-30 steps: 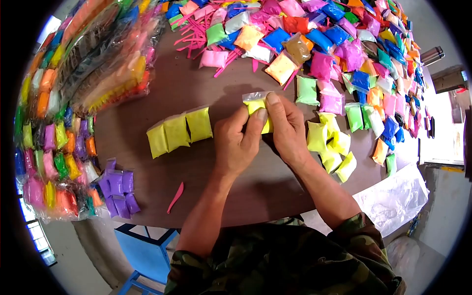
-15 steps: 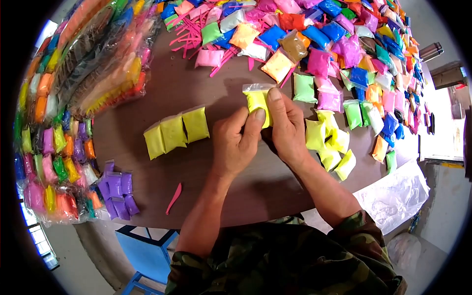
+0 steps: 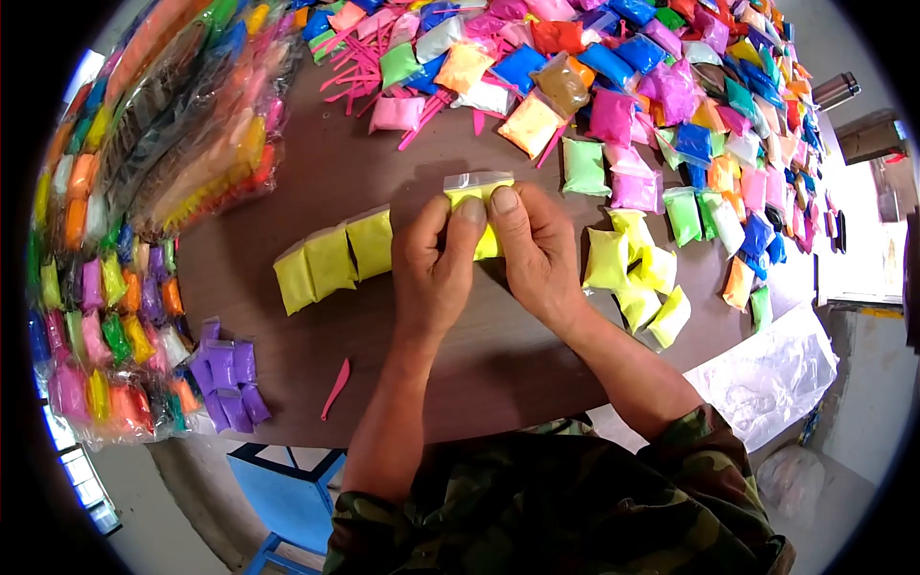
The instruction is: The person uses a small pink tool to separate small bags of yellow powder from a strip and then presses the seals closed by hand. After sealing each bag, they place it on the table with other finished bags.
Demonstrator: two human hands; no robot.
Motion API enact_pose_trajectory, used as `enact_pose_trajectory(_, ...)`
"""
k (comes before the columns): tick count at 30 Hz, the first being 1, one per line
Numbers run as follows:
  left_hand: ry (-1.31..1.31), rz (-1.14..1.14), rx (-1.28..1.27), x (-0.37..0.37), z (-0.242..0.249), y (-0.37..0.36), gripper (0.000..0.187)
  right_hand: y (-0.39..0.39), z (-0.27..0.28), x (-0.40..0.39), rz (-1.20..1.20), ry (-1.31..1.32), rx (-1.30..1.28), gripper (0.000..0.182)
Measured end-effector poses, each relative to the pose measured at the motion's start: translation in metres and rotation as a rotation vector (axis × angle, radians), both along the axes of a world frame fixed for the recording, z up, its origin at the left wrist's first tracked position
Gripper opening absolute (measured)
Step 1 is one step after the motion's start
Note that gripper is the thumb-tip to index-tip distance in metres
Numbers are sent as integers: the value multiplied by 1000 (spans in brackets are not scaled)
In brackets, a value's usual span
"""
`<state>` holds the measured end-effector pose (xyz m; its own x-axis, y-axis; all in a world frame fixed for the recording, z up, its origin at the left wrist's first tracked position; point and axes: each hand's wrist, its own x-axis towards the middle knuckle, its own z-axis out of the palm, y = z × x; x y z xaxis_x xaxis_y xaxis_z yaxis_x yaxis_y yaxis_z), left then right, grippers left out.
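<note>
A small clear packet of yellow modelling clay is held between my two hands over the table, its zip edge pointing away from me. My left hand grips its left side, thumb on top. My right hand pinches the right side, also with the thumb across the front. Just left of my left hand, several yellow packets lie side by side in a row, the nearest partly behind that hand. To the right of my right hand sits a loose cluster of yellow packets.
Purple packets and a pink plastic knife lie at the front left. Bagged colored packets line the left side. A large heap of packets covers the back and right, with pink sticks. A blue chair stands below.
Both hands have moved left with the yellow packet, close to the row. My right thumb has come down onto the packet's front, near the left thumb.
</note>
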<state>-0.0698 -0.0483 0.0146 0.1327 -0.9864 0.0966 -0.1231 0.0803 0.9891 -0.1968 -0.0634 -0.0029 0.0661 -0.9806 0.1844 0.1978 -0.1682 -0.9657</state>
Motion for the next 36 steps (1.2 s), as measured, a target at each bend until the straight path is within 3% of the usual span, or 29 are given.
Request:
enact_pose_trajectory(5, -144, 27, -103, 1, 1, 1, 32, 2, 2, -2, 13, 26, 69, 33)
enact_pose_trajectory(13, 176, -3, 99, -5, -4, -1, 32, 2, 4, -1, -33, -2, 20, 30)
enact_pose_trajectory(17, 119, -19, 71, 3, -7, -1, 32, 0, 5, -6, 17, 42, 94, 29)
enact_pose_trajectory(22, 180, -65, 72, -2, -3, -1, 31, -2, 8, -1, 1, -180, 133, 27)
enact_pose_trajectory(28, 167, -8, 33, -3, -10, -3, 28, 1, 1, -5, -3, 12, 37, 26)
enact_pose_trajectory(34, -46, 15, -109, -1, -6, -1, 24, 3, 6, -4, 34, -99, 182, 24)
enact_pose_trajectory(36, -5, 3, -109, -4, -7, -1, 24, 2, 3, -3, 10, -97, 157, 24)
